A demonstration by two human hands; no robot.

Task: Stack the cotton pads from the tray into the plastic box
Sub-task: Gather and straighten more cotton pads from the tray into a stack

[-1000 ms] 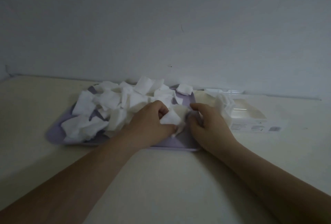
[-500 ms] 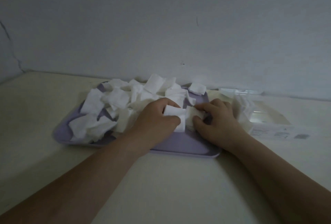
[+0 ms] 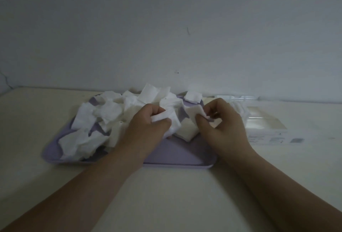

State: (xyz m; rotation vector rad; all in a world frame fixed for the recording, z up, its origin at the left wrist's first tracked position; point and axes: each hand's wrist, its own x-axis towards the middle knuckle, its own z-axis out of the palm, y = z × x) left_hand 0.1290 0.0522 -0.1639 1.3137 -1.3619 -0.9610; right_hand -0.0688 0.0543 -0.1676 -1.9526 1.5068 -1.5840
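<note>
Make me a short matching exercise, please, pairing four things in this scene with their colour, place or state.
1 tray
2 plastic box
3 left hand
4 right hand

A clear, right of the tray
B lilac, under loose cotton pads
C grips a pad next to the heap
D pinches a pad on the box side

Pairs: 1-B, 2-A, 3-C, 4-D

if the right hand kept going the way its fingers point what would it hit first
Probably the bunched pad gripped by the left hand: the right hand, pinching its own pad, points left across the tray toward it. Depth between them is unclear.
</note>
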